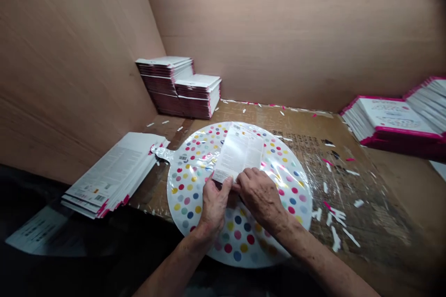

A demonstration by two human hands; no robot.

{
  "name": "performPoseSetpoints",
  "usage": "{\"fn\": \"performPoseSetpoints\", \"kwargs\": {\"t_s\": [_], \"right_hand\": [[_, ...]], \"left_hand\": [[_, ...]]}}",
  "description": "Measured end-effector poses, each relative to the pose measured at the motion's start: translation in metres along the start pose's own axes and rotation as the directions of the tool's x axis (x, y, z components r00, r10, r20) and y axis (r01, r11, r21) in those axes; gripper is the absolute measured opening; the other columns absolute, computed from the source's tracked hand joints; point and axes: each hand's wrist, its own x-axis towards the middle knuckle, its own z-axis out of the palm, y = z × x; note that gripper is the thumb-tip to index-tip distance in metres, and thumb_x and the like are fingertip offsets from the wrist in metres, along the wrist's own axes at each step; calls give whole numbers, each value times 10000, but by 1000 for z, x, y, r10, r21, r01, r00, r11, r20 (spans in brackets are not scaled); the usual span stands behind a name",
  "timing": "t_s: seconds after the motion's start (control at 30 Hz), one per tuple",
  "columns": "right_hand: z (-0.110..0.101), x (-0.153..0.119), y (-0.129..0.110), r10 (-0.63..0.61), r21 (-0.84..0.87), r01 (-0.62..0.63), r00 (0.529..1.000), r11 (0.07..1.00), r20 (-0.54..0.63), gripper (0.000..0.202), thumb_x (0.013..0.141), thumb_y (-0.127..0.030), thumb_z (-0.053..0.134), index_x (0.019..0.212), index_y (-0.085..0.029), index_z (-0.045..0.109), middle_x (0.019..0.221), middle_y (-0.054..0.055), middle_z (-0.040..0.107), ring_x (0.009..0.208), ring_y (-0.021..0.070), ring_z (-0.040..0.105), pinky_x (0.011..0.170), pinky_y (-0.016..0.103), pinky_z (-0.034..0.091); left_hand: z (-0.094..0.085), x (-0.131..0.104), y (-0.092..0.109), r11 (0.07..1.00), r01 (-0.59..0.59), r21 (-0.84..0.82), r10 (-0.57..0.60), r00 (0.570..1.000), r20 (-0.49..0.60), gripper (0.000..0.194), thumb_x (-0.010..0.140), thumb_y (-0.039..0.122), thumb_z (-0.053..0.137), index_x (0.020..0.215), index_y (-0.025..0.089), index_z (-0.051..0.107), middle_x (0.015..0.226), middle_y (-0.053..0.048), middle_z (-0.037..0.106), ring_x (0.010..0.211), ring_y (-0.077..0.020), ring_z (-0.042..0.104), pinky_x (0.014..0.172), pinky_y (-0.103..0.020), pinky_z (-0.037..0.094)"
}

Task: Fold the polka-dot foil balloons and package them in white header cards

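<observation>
A round white foil balloon (195, 195) with coloured dots lies flat on the cardboard-covered table, its tail pointing left. Over its middle is a white printed packet (240, 151), tilted, with small text on its upper face. My left hand (216, 199) pinches the packet's lower left corner between thumb and fingers. Against the lower right edge of the packet, my right hand (258, 192) has its fingers curled round the edge, close to my left thumb. The fingertips of my right hand are partly hidden.
Stacked white and pink packets (198, 97) stand at the back left. A fanned pile of printed packets (111, 171) lies at the left edge. More packets (393, 116) are at the right. Torn paper scraps (336, 239) litter the cardboard (376, 204). Wooden panels (278, 32) rise behind and left.
</observation>
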Motion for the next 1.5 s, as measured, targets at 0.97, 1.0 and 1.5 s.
{"fn": "performPoseSetpoints", "kwargs": {"t_s": [0.97,1.0,1.5], "right_hand": [[64,34,-38,-230,757,-105,918,645,323,177,843,-128,605,969,-253,614,963,18,706,780,131,693,641,175,542],[61,36,-36,-236,753,-106,913,649,332,169,847,-135,611,967,-254,617,967,15,706,783,128,694,648,171,540],[83,157,11,461,879,-374,862,297,211,595,910,-614,502,1298,-163,509,1086,148,681,809,223,698,637,318,561]], "left_hand": [[-39,250,161,979,-112,-168,80,980,-185,283,854,297,722,710,141,534,530,39,566,420,-61,566,397,-129,438],[-40,256,164,983,-85,-162,55,982,-182,293,864,304,711,703,141,529,506,39,551,412,-70,568,396,-135,443],[-46,259,141,884,-18,-467,-56,988,-143,86,865,105,533,824,150,594,631,-4,670,572,-127,671,681,-319,614]]}}
